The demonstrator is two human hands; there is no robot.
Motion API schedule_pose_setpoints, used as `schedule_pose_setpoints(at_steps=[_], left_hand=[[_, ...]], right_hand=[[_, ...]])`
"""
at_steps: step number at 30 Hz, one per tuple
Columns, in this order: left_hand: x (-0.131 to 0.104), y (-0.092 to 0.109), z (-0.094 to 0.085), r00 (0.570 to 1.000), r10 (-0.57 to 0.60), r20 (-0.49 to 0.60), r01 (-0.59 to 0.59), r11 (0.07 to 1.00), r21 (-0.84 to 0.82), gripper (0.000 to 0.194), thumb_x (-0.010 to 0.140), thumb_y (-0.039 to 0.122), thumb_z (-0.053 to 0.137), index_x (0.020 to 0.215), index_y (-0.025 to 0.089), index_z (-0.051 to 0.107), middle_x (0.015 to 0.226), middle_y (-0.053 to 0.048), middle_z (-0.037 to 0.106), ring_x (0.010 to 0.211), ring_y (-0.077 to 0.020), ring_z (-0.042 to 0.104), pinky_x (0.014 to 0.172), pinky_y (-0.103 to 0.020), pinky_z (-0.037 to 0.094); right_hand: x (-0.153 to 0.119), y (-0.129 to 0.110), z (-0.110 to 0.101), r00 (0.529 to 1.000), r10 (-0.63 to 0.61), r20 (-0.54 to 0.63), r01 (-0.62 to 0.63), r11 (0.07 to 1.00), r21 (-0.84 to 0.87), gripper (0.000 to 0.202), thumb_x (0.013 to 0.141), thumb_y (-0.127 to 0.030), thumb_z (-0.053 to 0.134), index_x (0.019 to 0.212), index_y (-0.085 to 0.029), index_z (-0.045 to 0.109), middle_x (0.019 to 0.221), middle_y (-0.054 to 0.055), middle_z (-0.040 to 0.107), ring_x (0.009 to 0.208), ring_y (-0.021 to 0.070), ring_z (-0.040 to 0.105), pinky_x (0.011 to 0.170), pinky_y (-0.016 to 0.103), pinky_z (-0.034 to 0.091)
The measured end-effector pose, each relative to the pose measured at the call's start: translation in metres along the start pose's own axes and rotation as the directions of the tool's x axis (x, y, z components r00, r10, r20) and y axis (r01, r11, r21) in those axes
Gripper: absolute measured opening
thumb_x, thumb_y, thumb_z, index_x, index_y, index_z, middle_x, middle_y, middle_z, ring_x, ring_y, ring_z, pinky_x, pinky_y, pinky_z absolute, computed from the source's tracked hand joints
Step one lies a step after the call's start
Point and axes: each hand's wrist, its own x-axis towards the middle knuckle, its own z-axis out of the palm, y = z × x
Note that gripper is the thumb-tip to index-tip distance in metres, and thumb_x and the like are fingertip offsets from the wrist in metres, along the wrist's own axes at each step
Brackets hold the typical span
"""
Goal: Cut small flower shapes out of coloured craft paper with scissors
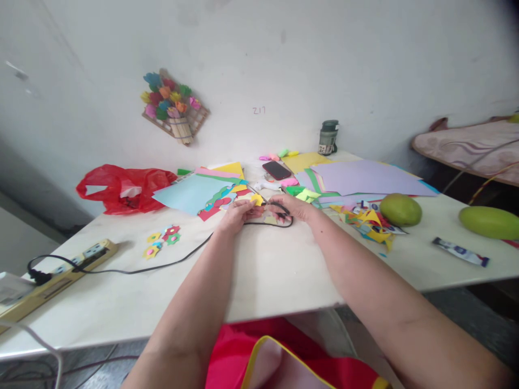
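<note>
My left hand (pixel 239 213) is closed in a pinch on a small yellow paper cutout (pixel 257 200). Close beside it, my right hand (pixel 290 208) is wrapped round a black corded tool, its exact kind partly hidden by my fingers. From the tool a black cord (pixel 174 263) loops below both hands and runs left to a power strip (pixel 60 275). Several finished-looking paper flowers (pixel 172 237) in yellow, red, green and blue lie left of my left hand. Just behind that hand are coloured paper cutouts (pixel 219 204).
Colored sheets (pixel 365 177) and a phone (pixel 277 170) lie at the back, near a dark bottle (pixel 328 138). A red plastic bag (pixel 121 189) sits left. To the right are paper scraps (pixel 373 224), green mangoes (pixel 400 209) and a tube (pixel 460 252).
</note>
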Motion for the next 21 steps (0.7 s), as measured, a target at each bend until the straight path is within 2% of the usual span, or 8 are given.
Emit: schedule_pose_setpoints(at_steps=[5,16,21], left_hand=[[-0.0003,0.0008,0.0004,1.0,-0.016,-0.001,0.016,1.0,0.012,0.027,0.064,0.036,0.076,0.066,0.012,0.064,0.072,-0.009,0.071,0.069,-0.0199,0.069,0.072,-0.032,0.055],[0.0004,-0.0011,-0.0016,0.999,-0.038,0.018,0.038,0.999,0.016,0.023,0.067,0.033,0.074,0.069,0.012,0.064,0.073,-0.008,0.071,0.062,-0.0152,0.066,0.069,-0.029,0.054],[-0.001,0.0011,0.0003,0.999,-0.039,0.005,0.039,0.999,0.013,0.022,0.068,0.031,0.074,0.068,0.012,0.063,0.074,-0.009,0.072,0.064,-0.0161,0.067,0.071,-0.029,0.054]], right_hand=[[-0.0003,-0.0008,0.001,1.0,-0.001,-0.014,0.001,1.0,0.0,0.028,0.08,-0.041,0.06,0.071,-0.016,0.051,0.048,-0.003,0.054,0.034,0.0065,0.048,0.027,0.016,0.027],[-0.0002,-0.0022,0.0021,1.0,0.016,-0.027,-0.016,1.0,-0.012,0.028,0.076,-0.041,0.064,0.074,-0.016,0.052,0.047,-0.004,0.054,0.033,0.0066,0.047,0.028,0.016,0.026],[-0.0011,-0.004,0.0023,0.998,0.012,-0.056,-0.013,1.0,-0.015,0.027,0.075,-0.04,0.064,0.072,-0.016,0.052,0.046,-0.004,0.052,0.034,0.0061,0.046,0.028,0.016,0.025]])
